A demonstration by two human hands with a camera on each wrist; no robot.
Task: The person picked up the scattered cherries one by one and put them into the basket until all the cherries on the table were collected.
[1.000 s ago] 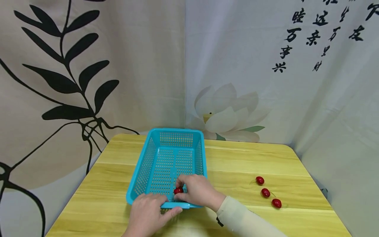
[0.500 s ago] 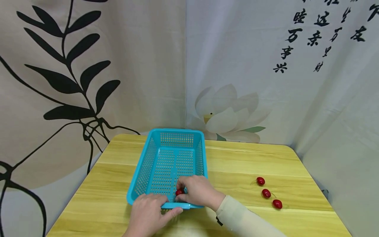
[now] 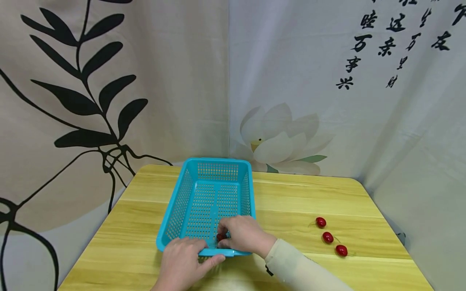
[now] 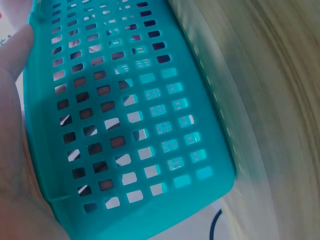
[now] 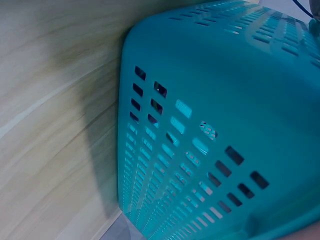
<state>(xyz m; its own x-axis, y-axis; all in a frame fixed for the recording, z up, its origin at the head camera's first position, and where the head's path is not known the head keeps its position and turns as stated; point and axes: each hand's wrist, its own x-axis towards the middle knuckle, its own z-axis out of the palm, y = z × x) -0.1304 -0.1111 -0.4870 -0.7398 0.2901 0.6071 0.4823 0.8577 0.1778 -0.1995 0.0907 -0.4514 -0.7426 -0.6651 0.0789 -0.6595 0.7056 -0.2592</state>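
A blue perforated plastic basket stands on the wooden table. My left hand grips its near rim, fingers over the edge and thumb along the outside. The left wrist view shows that hand against the basket's holed wall. Reaching inside over the near right corner, my right hand pinches a dark red cherry low between thumb and fingers. Fingers cover part of the cherry. In the right wrist view the basket's side blocks most of the hand's work.
To the right on the table lie three red cherries with thin stems: one farther back, one in the middle and one nearest. Behind the table hangs a printed cloth.
The cherry in my right hand sits slightly lower and is more covered by the fingers. My left hand keeps its place on the rim. The three loose cherries lie as before.
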